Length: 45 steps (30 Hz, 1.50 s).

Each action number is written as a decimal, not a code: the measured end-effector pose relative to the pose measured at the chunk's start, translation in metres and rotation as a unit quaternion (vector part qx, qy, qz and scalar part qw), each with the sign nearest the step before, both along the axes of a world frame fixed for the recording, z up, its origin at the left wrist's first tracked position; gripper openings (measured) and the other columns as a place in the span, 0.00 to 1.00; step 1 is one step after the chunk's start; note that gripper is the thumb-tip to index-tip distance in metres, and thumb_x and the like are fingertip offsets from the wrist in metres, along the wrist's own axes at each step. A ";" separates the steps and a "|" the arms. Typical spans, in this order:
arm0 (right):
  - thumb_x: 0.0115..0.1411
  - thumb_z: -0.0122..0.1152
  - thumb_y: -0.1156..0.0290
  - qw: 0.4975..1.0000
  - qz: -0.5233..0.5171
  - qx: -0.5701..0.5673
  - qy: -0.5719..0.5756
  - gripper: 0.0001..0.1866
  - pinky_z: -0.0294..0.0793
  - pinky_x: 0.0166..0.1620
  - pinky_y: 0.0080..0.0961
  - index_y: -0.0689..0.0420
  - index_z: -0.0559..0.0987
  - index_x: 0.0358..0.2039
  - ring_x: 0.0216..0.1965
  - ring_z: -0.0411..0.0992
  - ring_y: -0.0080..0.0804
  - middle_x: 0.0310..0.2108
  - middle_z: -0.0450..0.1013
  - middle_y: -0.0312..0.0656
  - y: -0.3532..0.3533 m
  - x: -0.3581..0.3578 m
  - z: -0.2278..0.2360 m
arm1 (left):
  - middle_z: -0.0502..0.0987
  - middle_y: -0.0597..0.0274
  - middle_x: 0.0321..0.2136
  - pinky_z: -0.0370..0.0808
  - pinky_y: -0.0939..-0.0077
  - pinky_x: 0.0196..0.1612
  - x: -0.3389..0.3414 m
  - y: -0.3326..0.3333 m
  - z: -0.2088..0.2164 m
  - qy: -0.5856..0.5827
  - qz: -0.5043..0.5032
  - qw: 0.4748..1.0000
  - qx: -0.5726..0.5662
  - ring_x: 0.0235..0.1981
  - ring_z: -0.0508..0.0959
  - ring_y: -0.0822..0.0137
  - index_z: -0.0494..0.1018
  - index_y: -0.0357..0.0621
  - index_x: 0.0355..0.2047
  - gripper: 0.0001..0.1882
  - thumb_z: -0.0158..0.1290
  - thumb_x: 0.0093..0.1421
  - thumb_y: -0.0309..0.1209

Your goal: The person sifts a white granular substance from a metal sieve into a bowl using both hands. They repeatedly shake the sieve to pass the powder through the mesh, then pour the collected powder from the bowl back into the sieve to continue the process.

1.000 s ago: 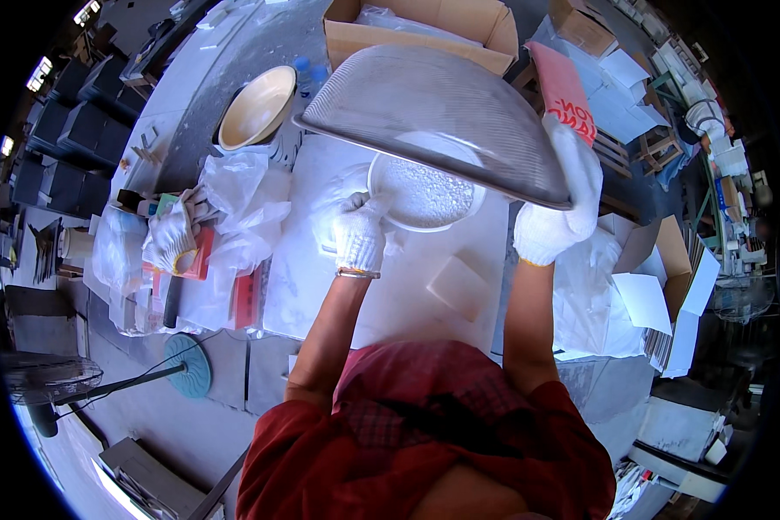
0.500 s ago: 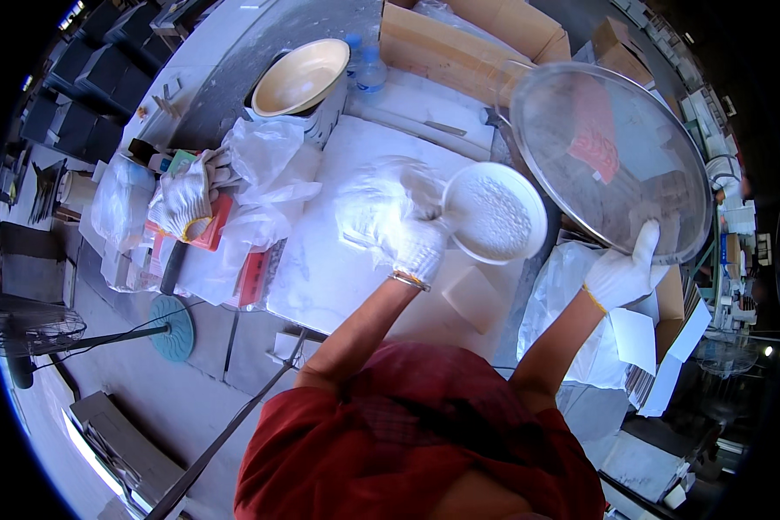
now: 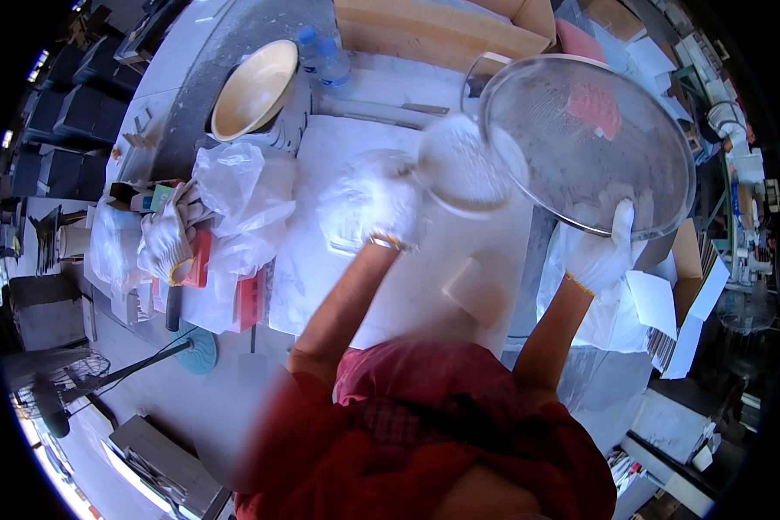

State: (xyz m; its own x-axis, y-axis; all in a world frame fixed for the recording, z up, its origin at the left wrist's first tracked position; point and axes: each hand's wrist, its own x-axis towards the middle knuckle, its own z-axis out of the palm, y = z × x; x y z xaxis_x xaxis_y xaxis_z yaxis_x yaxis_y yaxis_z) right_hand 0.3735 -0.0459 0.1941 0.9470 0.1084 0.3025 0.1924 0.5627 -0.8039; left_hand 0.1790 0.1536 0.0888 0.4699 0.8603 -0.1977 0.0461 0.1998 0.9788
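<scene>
My left hand [image 3: 381, 204], in a white knitted glove, is smeared by motion at the left rim of a white round bowl [image 3: 477, 169]. It seems to grip that rim, though its fingers are not sharp. The blurred bowl has whitish, grainy-looking contents, which I cannot name. On the right, my gloved right hand [image 3: 605, 247] grips the near edge of a large round mesh sieve [image 3: 581, 165], thumb up along its metal rim. The sieve is tilted above the table's right side, a wire loop at its far left edge; a pink patch shows through the mesh.
A cream basin [image 3: 253, 91] sits at the back left beside blue-tinted bottles [image 3: 331, 65]. Behind is a long cardboard box [image 3: 442, 35]. Plastic bags [image 3: 243, 195] and a spare glove [image 3: 165, 238] lie left. A pale square piece [image 3: 475, 290] is nearest me.
The view has shifted a little. The bowl and my left hand have moved away from me and slightly left. My right hand still holds the sieve, which has moved slightly left.
</scene>
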 end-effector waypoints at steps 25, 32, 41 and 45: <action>0.72 0.65 0.72 0.969 0.065 -0.025 0.238 0.26 0.79 0.55 0.42 0.52 0.72 0.68 0.54 0.78 0.43 0.56 0.78 0.46 -0.028 0.031 -0.083 | 0.86 0.44 0.36 0.83 0.49 0.44 0.069 0.221 -0.091 0.386 -0.032 0.811 0.438 0.38 0.86 0.41 0.86 0.44 0.41 0.19 0.53 0.69 0.45; 0.73 0.64 0.69 0.970 0.069 -0.032 0.231 0.25 0.79 0.54 0.41 0.51 0.72 0.69 0.53 0.79 0.42 0.55 0.80 0.46 -0.050 0.029 -0.093 | 0.85 0.50 0.37 0.84 0.50 0.38 0.027 0.165 -0.039 -0.002 0.181 0.981 0.068 0.34 0.85 0.46 0.82 0.42 0.47 0.27 0.57 0.70 0.56; 0.72 0.64 0.68 0.943 0.155 0.030 0.292 0.28 0.75 0.66 0.48 0.53 0.70 0.71 0.61 0.75 0.44 0.62 0.75 0.46 -0.039 0.020 -0.097 | 0.80 0.43 0.41 0.84 0.42 0.40 -0.059 0.147 0.040 -0.357 0.289 0.872 -0.172 0.42 0.84 0.40 0.75 0.30 0.45 0.38 0.56 0.69 0.63; 0.73 0.63 0.66 0.938 0.181 -0.008 0.294 0.29 0.72 0.68 0.51 0.55 0.68 0.72 0.66 0.71 0.46 0.66 0.73 0.46 -0.018 -0.004 -0.086 | 0.80 0.43 0.36 0.83 0.39 0.43 -0.067 0.156 0.045 -0.380 0.296 0.851 -0.208 0.42 0.83 0.36 0.75 0.32 0.41 0.29 0.53 0.72 0.53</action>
